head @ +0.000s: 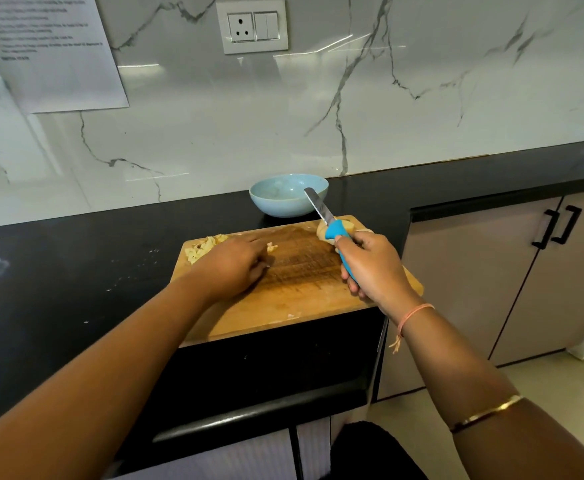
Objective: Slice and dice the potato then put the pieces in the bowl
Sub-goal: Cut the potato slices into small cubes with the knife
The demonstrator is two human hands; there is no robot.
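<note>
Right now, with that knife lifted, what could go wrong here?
The diced potato pieces lie at the far left corner of the cutting board; the left hand beside them could nudge some onto the counter. The right hand holds the knife with its blade raised; reaching across for the uncut potato chunk risks a cut.

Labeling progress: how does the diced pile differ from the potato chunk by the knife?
The diced pile is many small pieces at the cutting board's far-left corner; the potato chunk is one large piece at its far-right corner, behind the knife. Both lie on the board, not in the bowl.
</note>
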